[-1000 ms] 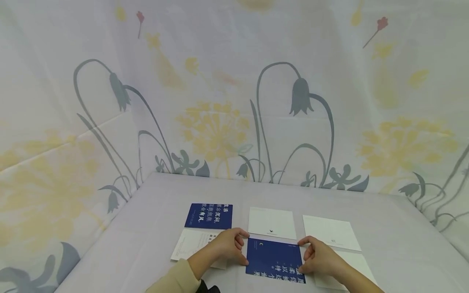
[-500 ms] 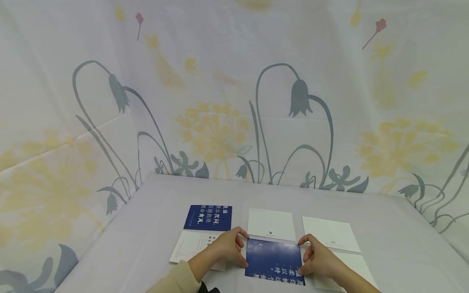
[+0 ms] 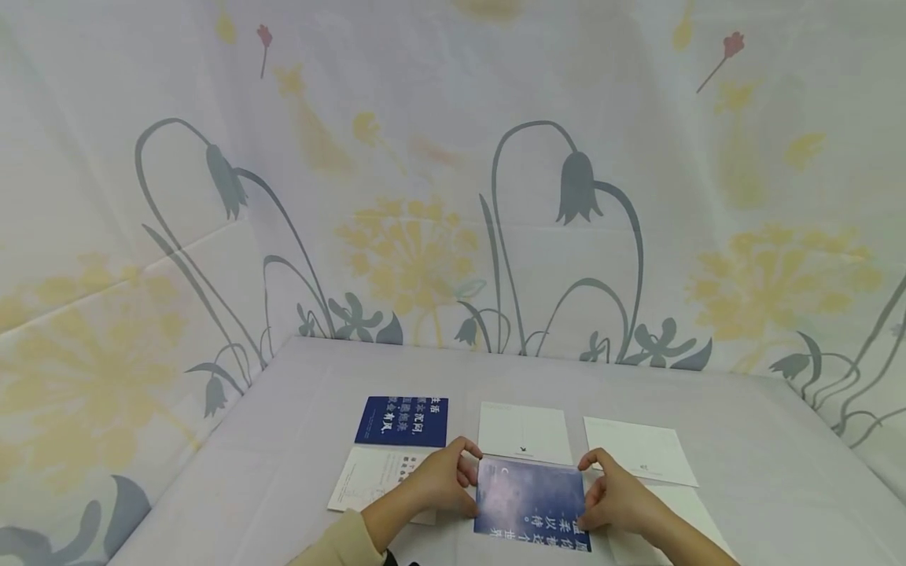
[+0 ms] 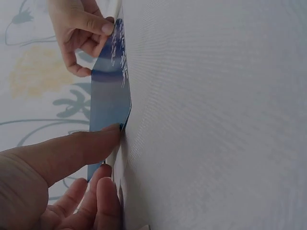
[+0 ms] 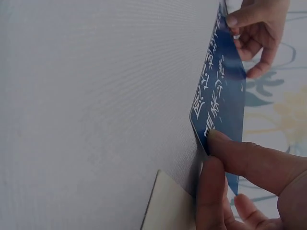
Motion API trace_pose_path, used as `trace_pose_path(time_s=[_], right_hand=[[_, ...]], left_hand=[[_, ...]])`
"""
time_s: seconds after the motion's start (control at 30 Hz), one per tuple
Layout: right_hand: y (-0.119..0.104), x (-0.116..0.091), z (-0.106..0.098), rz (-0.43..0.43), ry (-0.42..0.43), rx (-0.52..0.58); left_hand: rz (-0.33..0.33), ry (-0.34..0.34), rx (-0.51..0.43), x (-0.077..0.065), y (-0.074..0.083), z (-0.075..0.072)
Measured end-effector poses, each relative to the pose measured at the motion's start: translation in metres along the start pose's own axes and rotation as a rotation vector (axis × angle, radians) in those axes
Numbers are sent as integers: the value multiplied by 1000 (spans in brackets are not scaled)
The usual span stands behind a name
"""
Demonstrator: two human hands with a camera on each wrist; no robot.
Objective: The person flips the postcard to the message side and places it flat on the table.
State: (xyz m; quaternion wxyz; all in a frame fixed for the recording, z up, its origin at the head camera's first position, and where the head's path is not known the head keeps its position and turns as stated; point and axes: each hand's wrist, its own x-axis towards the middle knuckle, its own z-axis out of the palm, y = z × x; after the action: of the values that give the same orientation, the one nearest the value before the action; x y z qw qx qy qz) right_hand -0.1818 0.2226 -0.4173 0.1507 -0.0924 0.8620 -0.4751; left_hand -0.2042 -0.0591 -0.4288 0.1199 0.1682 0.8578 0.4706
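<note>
A dark blue postcard (image 3: pixel 531 507) with white lettering and a small crescent lies at the front middle, between both hands. My left hand (image 3: pixel 447 478) pinches its left edge, thumb near the front corner and a finger at the back corner. On the opposite edge my right hand (image 3: pixel 614 494) pinches it, the thumb (image 5: pixel 240 152) over the printed face and fingers partly underneath. Part of a white card (image 3: pixel 690 511) shows from under the right hand. Behind the left wrist is another white card (image 3: pixel 368 475) with printed text, partly covered by the arm.
At the back left lies a second blue postcard (image 3: pixel 403 421). Two white cards, one in the back middle (image 3: pixel 525 431) and one at the back right (image 3: pixel 637 448), lie in the same row. A pale cloth (image 3: pixel 283 440) covers the table, and a flowered curtain (image 3: pixel 453 173) hangs behind.
A pale sheen has spread over the held blue postcard, which seems slightly tilted now. Both hands keep their places at its edges. The other cards stay put.
</note>
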Motion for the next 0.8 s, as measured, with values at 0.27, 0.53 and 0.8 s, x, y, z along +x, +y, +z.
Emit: trace_pose_path(time_s=[0.27, 0.53, 0.8], right_hand=[[4, -1, -2, 60, -4, 74], [9, -3, -2, 77, -10, 114], [9, -4, 4, 116, 64, 130]], left_hand=[[3, -10, -145, -2, -2, -1], [-3, -14, -229, -2, -2, 1], [-24, 0, -259, -3, -1, 1]])
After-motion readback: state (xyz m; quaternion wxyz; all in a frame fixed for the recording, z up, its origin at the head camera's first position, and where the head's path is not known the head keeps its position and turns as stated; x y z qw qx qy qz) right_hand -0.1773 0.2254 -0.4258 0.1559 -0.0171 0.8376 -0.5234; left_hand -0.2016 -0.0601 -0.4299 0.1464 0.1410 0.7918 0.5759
